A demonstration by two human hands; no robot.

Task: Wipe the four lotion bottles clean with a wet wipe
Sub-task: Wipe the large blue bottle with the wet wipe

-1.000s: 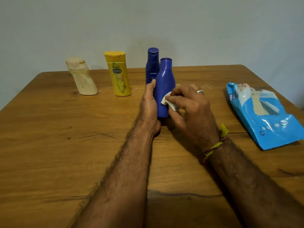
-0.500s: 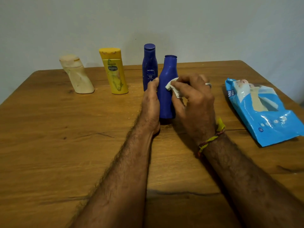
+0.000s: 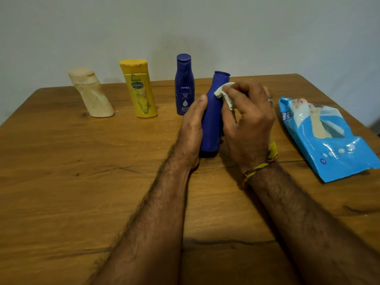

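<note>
- my left hand [image 3: 193,128] grips the near blue bottle [image 3: 212,120], upright mid-table [image 3: 82,202]
- my right hand [image 3: 246,118] pinches the wet wipe [image 3: 225,93] against that bottle's neck
- wipes pack [image 3: 327,138] lies flat to the right
- far row, left to right: cream bottle [image 3: 91,93], yellow bottle [image 3: 139,89], nivea bottle [image 3: 184,85]
</note>
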